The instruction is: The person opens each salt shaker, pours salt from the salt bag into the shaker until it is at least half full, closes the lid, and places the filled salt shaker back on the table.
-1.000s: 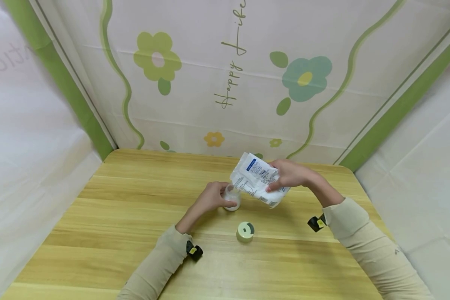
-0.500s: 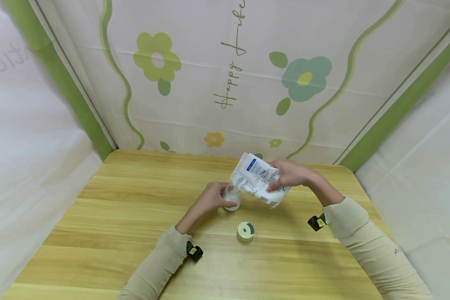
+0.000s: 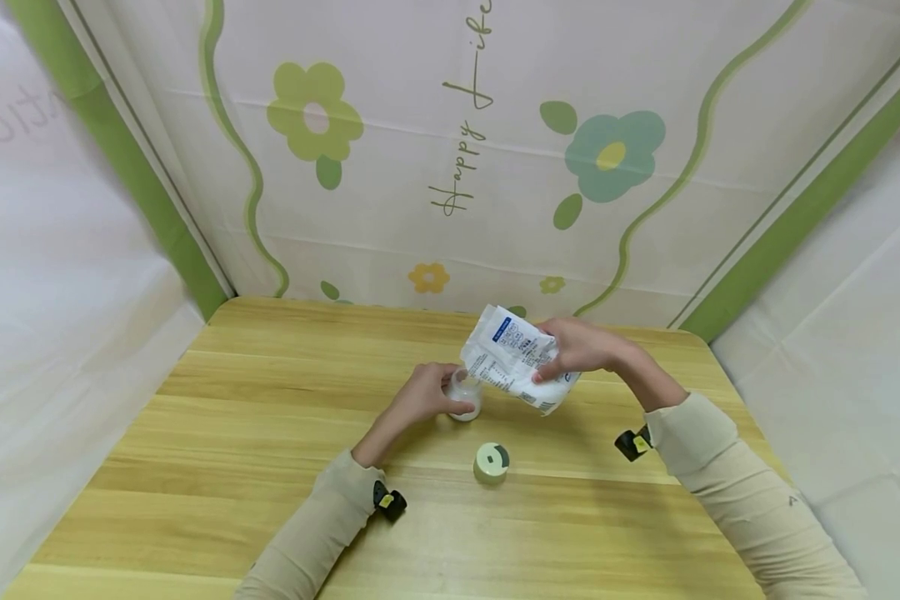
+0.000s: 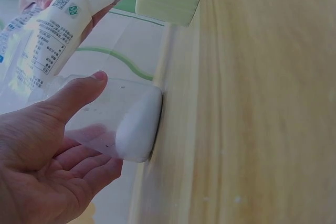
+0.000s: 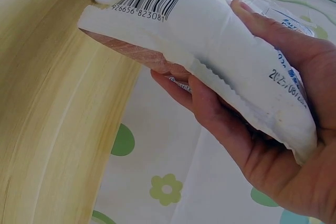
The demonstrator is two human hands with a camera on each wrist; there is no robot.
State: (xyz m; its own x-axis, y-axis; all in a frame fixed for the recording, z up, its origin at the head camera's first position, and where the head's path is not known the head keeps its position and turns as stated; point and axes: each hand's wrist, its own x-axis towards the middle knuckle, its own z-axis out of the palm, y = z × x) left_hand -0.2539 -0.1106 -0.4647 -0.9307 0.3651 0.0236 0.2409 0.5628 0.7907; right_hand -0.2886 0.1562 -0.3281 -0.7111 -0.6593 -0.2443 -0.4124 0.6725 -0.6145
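My left hand [image 3: 423, 393] grips a small clear jar [image 3: 465, 390] that stands upright on the table, thumb on one side and fingers on the other. White grains [image 4: 139, 127] lie heaped in the jar's bottom in the left wrist view. A white printed bag of salt [image 3: 508, 354] is held by my right hand [image 3: 583, 346], thumb on top and fingers beneath. It tilts down to the left, and its corner meets the jar's mouth. Whether grains are flowing cannot be made out. A pale green lid [image 3: 491, 463] sits on the table in front of the jar.
The wooden table [image 3: 270, 450] ends at a printed cloth wall [image 3: 390, 192] close behind the hands. White cloth walls stand on the left and right. Each wrist carries a small black camera [image 3: 388, 502].
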